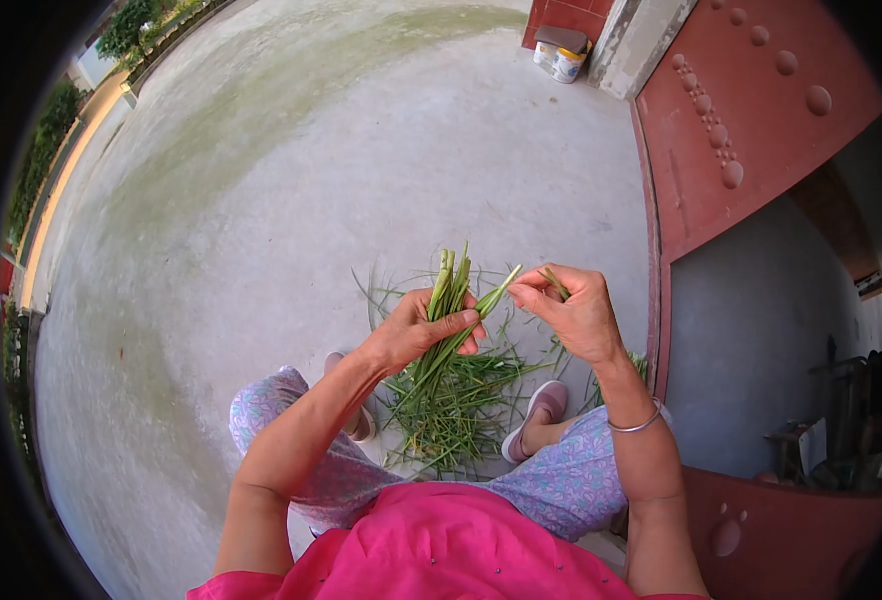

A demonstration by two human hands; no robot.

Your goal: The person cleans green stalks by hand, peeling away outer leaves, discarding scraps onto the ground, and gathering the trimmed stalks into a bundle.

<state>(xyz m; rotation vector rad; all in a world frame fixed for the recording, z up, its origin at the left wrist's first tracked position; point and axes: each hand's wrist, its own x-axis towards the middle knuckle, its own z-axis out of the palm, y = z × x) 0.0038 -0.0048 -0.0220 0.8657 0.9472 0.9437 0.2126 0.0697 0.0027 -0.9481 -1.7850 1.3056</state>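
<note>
A bunch of long green stalks (448, 293) is gripped in my left hand (419, 328), with the thumb pressed across it and the cut ends pointing up. One pale-tipped stalk (501, 287) leans out of the bunch to the right. My right hand (576, 308) pinches at its tip with thumb and forefinger. A short leafy piece (555, 284) shows between the curled fingers of that hand. Below both hands, a loose pile of green leaves (451, 410) lies on the concrete between my feet.
Grey concrete floor (361, 170) spreads ahead. White tubs (561, 62) stand by a pillar at the upper right. A red metal door (751, 110) is on the right, beside a dark doorway. My shoe (549, 398) is right of the pile.
</note>
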